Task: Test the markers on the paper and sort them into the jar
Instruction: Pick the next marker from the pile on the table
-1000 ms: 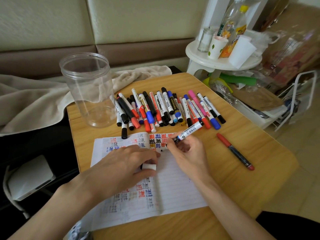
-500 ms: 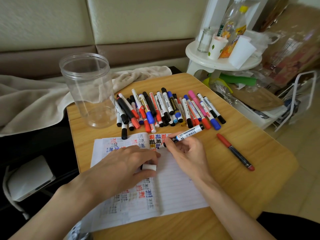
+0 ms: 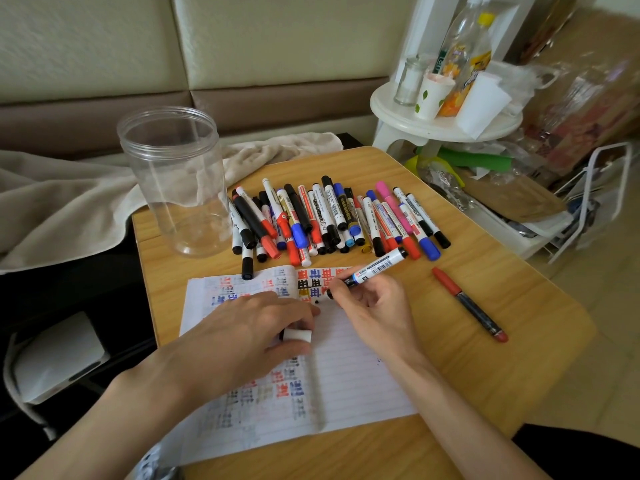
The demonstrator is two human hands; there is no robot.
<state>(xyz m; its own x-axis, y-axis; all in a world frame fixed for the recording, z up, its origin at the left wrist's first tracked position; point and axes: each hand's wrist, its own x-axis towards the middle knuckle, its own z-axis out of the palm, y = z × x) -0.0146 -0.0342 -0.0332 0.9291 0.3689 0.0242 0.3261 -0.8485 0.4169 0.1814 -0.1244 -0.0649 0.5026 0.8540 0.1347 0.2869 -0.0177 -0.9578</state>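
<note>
Leftward and down the marker (image 3: pixel 375 268) has slid, tip on the paper (image 3: pixel 363 375). Right hand (image 3: pixel 374 306) pinches its barrel near the tip; left hand (image 3: pixel 249 330) grips the cap (image 3: pixel 298 335). It seems light, stiff, smooth: hold mid-barrel.

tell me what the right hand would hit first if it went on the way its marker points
The paper: the marker in the right hand slants down-left, its tip at or just above the sheet. Sliding further, it might reach the left hand, which holds the cap; depth is unclear.
</note>
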